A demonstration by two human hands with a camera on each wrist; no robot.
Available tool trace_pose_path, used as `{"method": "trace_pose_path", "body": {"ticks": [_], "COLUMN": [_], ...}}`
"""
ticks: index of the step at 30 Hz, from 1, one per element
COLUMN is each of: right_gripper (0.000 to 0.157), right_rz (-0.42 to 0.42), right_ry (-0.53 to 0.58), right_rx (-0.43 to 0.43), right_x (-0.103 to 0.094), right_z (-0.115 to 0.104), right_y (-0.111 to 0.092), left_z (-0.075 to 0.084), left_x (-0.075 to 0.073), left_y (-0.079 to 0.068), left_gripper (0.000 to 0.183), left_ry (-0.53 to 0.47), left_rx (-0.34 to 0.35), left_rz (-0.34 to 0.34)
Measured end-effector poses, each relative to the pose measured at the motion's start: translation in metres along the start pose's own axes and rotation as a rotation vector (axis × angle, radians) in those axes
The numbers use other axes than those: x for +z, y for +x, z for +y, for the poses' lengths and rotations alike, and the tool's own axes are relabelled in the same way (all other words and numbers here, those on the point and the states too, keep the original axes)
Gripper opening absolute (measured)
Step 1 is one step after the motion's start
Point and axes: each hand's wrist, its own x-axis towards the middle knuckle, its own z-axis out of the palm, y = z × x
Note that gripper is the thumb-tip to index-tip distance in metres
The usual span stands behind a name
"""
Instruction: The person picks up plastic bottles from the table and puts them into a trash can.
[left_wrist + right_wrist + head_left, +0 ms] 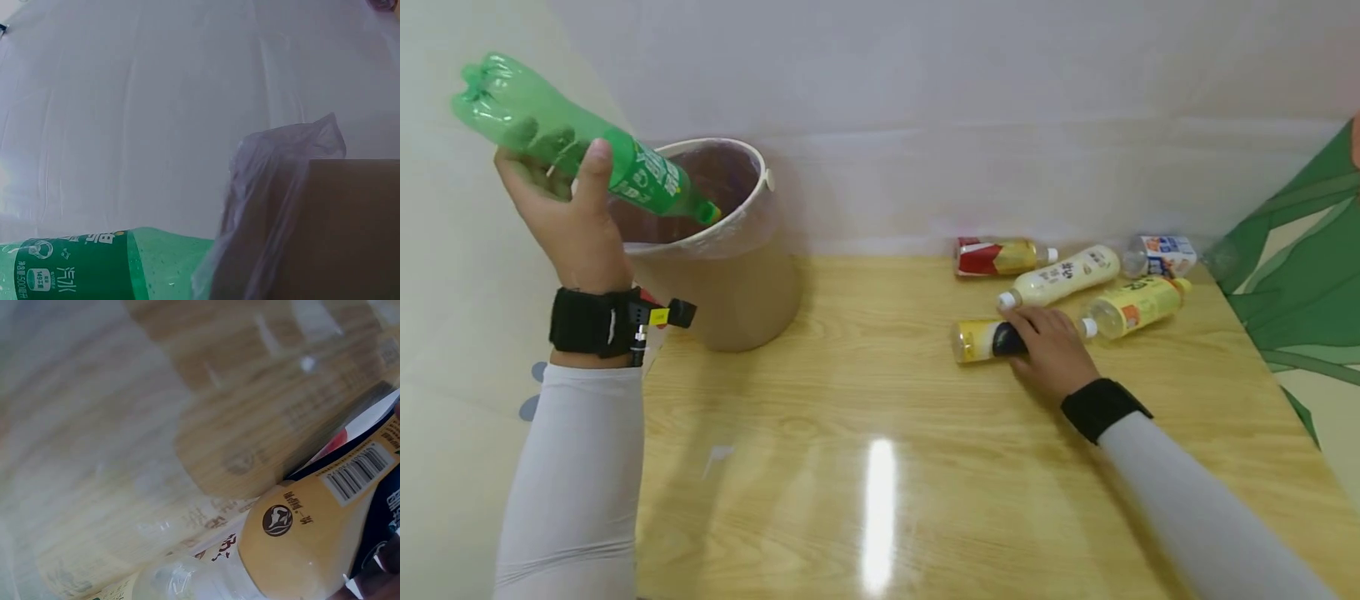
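My left hand (572, 221) grips a green plastic soda bottle (643, 175), thumb on the near side and fingers behind it. The bottle slants neck-down, its cap end over the mouth of a tan bin (722, 292). In the left wrist view, the green bottle (75, 269) lies beside the bin's plastic liner (281, 140). On the table, my right hand (1052, 350) holds a lying drink bottle with a yellow and black label (977, 340), covering its other end. The right wrist view shows that labelled bottle (294, 537) close up, with fingertips (378, 581) at its edge.
Behind the right hand lie a red-and-gold labelled bottle (992, 257), a cream bottle (1067, 277), a yellow-labelled bottle (1138, 307) and a blue-and-white labelled bottle (1161, 254). A pale sheeted wall (880, 167) borders the wooden table (797, 467).
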Motion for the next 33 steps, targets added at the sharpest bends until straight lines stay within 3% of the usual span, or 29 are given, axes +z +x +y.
{"method": "trace_pose_path", "body": {"ticks": [8,13,18,23,28,33], "right_gripper": [0.076,0.073,0.074,0.08,0.079,0.078], "right_rz": [-0.017,-0.027,0.021,0.083,0.139,0.157], "right_ry": [-0.032,-0.01,0.058,0.185,0.275,0.365], "right_rx": [0.015,0.042,0.074,0.103,0.073,0.065], "right_x": [-0.001,-0.006,-0.018,-0.033,-0.046,-0.058], "right_z": [0.002,-0.003,-0.016,-0.045,-0.081,-0.11], "right_y": [-0.002,-0.002,0.0,0.002,0.005,0.003], "left_z": [-0.006,-0.003,0.002,-0.013,-0.05,-0.095], "left_x": [-0.001,-0.001,0.003,0.015,0.02,0.02], "left_y": [-0.003,-0.007,-0.024,-0.067,-0.118,-0.165], "left_gripper": [0.067,0.07,0.067,0.059,0.058,0.072], "left_ry": [0.03,0.123,0.171,0.084,0.088,0.095], "left_rx": [-0.055,-0.074,-0.002,0.127,0.06,-0.012], "left_rz": [-0.002,0.003,-0.04,-0.219,-0.419,-0.65]}}
